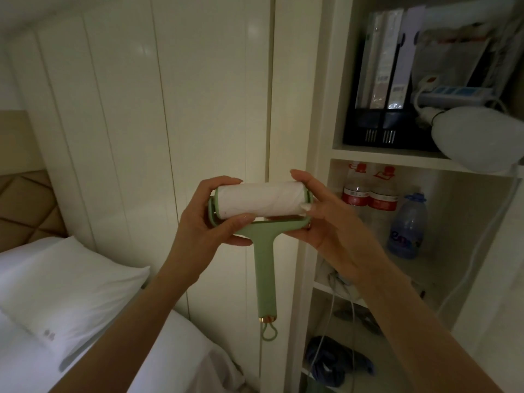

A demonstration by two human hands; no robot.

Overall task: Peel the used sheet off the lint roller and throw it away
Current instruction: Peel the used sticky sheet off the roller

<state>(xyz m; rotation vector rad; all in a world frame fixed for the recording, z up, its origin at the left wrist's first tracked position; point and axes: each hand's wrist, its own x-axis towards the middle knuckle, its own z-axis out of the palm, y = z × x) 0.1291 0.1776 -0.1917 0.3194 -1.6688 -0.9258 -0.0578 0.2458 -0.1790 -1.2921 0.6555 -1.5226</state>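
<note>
While the left hand (211, 214) clamps the lint roller (259, 202) steady, the right hand (320, 219) pinches its used sheet (263, 198), seemingly hunting an edge.

The lint roller (265, 222) I hold has a matt, smooth pale-green plastic frame with a small shiny gold metal collar near its loop end; its roll is white paper, slightly wrinkled. The cabinet doors (170, 109) are glossy cream panels. On the left, the pillow (65, 287) is soft white cloth.
</note>
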